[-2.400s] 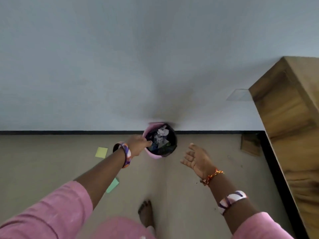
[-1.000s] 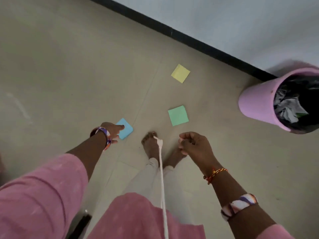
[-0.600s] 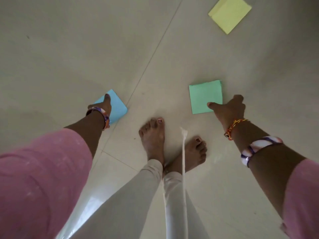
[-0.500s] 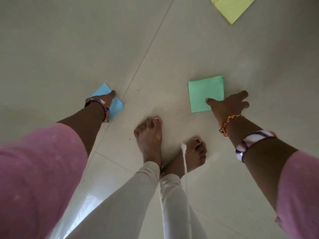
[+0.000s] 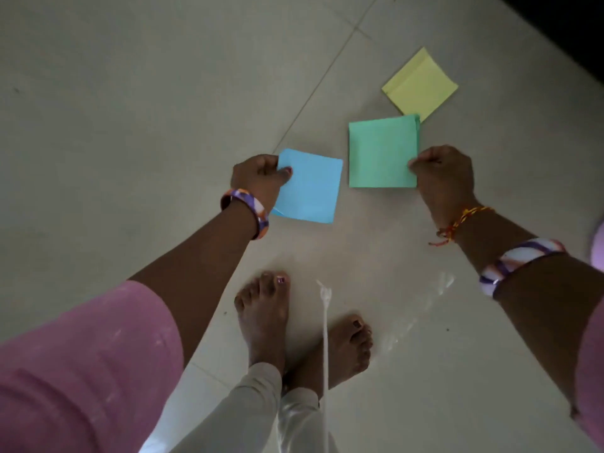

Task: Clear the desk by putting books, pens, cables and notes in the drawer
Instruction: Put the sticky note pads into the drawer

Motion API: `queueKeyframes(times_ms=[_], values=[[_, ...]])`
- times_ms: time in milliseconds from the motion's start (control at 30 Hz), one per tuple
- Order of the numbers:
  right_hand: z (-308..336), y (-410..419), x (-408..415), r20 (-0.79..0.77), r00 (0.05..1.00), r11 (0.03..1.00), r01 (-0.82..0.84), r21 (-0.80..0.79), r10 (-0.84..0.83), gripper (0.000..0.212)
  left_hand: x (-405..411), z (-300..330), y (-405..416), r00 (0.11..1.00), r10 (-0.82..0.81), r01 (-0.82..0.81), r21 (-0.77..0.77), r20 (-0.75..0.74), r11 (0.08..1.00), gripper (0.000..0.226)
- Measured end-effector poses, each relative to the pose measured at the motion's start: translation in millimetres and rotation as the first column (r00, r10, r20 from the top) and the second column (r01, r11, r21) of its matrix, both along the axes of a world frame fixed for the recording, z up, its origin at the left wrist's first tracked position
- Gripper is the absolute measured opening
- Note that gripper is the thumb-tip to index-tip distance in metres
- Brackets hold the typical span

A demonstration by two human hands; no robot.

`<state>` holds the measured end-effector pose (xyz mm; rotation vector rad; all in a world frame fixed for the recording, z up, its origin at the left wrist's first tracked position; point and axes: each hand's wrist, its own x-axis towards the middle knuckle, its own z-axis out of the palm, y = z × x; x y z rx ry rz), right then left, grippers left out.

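Below, on the far left, a pink sleeve [image 5: 81, 364] covers the person's upper left arm, and the bare forearm runs up and to the right toward a purple, orange and white patterned bangle [image 5: 248, 209] at the wrist. The left hand [image 5: 260, 178] is curled, its thumb pressed on top of the left edge of a square light-blue paper note [image 5: 310, 188], pinching it. That blue note is held flat-faced to the camera and slightly rotated, its upper edge sloping down to the right; being square, it has no clear long axis.

Just to its right, apart by a narrow gap, is a square mint-green paper note [image 5: 382, 153], its edges nearly level with the picture. The right hand [image 5: 441, 178] pinches this note at the lower part of its right edge with curled fingers. Above and right of it, a square pale-yellow paper note [image 5: 420, 85] lies on the pale tiled floor [image 5: 130, 109], turned like a diamond with one corner pointing down toward the green note; whether the two touch cannot be told.

The right wrist carries a red-and-yellow thread [image 5: 457, 223] and, further down the forearm, a white-and-purple bangle [image 5: 519, 259]. Two bare feet [image 5: 264, 318] stand on the floor below the notes, with a thin white cord [image 5: 325, 338] hanging in front of them.
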<state>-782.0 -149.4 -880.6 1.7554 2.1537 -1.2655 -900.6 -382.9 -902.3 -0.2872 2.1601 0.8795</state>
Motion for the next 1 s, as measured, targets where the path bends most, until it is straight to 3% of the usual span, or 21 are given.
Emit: queueKeyframes(times_ms=[33, 67, 133, 200, 267, 367, 467, 567, 633, 767, 900, 1000], values=[[-1.0, 13.1, -9.3, -0.014, 1.000, 0.997, -0.027, 0.071, 0.028, 0.017, -10.1, 5.3, 24.0, 0.990, -0.032, 0.044, 0.084, -0.137, 0.995, 0.014], [-2.7, 25.3, -19.5, -0.032, 0.997, 0.989, -0.059, 0.134, 0.064, 0.030, -14.7, 14.0, 37.1, 0.992, -0.007, 0.021, 0.117, -0.126, 0.993, 0.015], [-8.8, 43.2, -36.3, -0.053, 0.988, 0.978, -0.135, 0.159, 0.145, 0.061, -23.5, 11.8, 57.4, 0.979, -0.053, 0.062, 0.040, -0.197, 0.997, 0.026], [-18.5, 53.1, -45.9, 0.054, 0.966, 0.955, -0.258, 0.147, 0.252, 0.081, -17.5, 12.0, 56.8, 0.941, -0.159, 0.155, -0.035, -0.298, 0.987, 0.026], [-27.2, 55.2, -52.7, 0.123, 0.950, 0.935, -0.305, 0.181, 0.286, 0.084, -12.6, 7.3, 50.4, 0.941, -0.228, 0.220, -0.061, -0.248, 0.974, 0.023], [-29.4, 50.8, -55.9, 0.194, 0.947, 0.943, -0.287, 0.169, 0.254, 0.080, -12.8, 8.6, 45.8, 0.968, -0.213, 0.219, 0.031, -0.135, 0.975, 0.009], [-21.0, 27.1, -36.9, 0.173, 0.939, 0.949, -0.310, 0.048, 0.298, 0.062, -4.6, 25.2, 32.8, 0.992, -0.124, 0.124, 0.059, -0.015, 0.990, 0.028], [14.9, -14.7, 5.9, 0.048, 0.995, 0.995, -0.085, -0.059, 0.088, 0.030, -0.8, 65.5, 29.8, 0.987, 0.074, -0.094, 0.135, 0.143, 0.986, 0.021], [46.2, -40.4, 33.8, 0.005, 0.996, 0.991, 0.085, -0.108, -0.085, 0.024, 3.9, 94.6, 32.4, 0.971, 0.104, -0.141, 0.165, 0.214, 0.976, 0.021], [151.6, -57.2, 66.6, -0.195, 0.862, 0.877, 0.426, -0.220, -0.468, 0.023, 2.1, 171.3, 52.8, 0.982, -0.108, 0.085, 0.151, 0.152, 0.985, 0.021], [276.4, -43.9, 90.6, -0.350, 0.722, 0.799, 0.493, -0.344, -0.597, 0.019, 6.8, 286.5, 104.4, 0.948, -0.291, 0.240, 0.311, 0.129, 0.920, 0.017], [371.9, -35.0, 112.6, -0.417, 0.604, 0.733, 0.523, -0.435, -0.679, 0.023, 27.0, 387.5, 148.6, 0.880, -0.473, 0.415, 0.415, 0.044, 0.810, 0.013]])
